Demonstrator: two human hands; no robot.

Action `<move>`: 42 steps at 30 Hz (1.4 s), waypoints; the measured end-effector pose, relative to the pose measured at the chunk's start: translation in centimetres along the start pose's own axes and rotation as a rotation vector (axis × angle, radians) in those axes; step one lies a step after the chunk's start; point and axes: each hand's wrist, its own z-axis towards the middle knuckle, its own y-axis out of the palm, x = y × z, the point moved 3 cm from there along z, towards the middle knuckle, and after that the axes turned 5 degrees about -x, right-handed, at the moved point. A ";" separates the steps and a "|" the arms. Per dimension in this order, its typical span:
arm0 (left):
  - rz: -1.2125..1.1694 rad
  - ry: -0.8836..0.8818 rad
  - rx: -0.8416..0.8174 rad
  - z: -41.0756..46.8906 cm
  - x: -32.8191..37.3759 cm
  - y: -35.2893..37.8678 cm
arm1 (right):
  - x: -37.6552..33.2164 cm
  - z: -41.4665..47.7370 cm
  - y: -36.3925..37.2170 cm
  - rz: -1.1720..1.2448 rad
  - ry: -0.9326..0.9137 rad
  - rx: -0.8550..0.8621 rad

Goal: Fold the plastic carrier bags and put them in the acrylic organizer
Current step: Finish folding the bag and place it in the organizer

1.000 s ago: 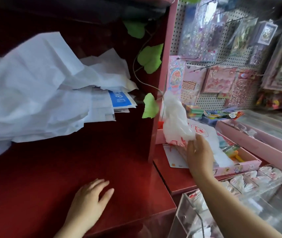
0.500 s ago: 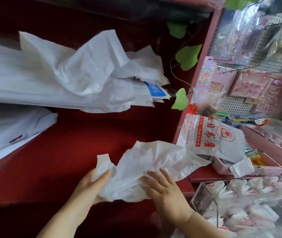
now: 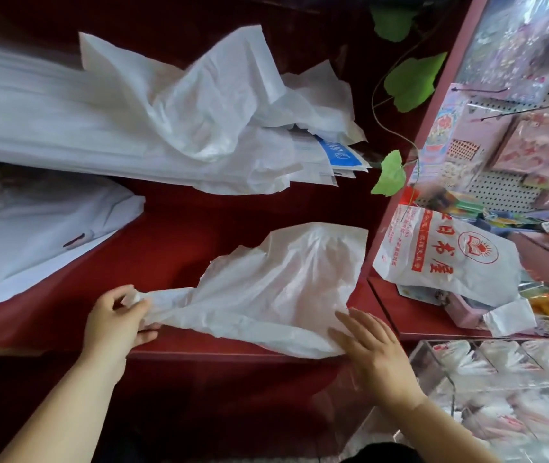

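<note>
Red shelf [image 3: 199, 235] | left hand [image 3: 116, 320] fingers [image 3: 120, 293] pinch carrier bag [image 3: 283, 289] end; right hand [image 3: 376, 349] flat on near edge

A bare strip of red counter [image 3: 179, 248] runs through the middle of the frame. It lies between the heap of white bags [image 3: 99, 128] at upper left, the flat white sheets [image 3: 32, 235] at left and the crumpled carrier bag [image 3: 283, 289] at centre. The pink upright [image 3: 468, 28] walls this bay off on the right, with vine leaves [image 3: 391, 175] hanging just before it. Beyond it the printed bag [image 3: 443, 259] covers the shelf. At lower right, the acrylic organizer [image 3: 433, 359] has folded bags in its compartments.
</note>
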 end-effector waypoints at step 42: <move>0.699 0.341 -0.053 -1.1 1.7 -2.1 | 1.6 -0.8 -1.4 0.629 0.883 -0.088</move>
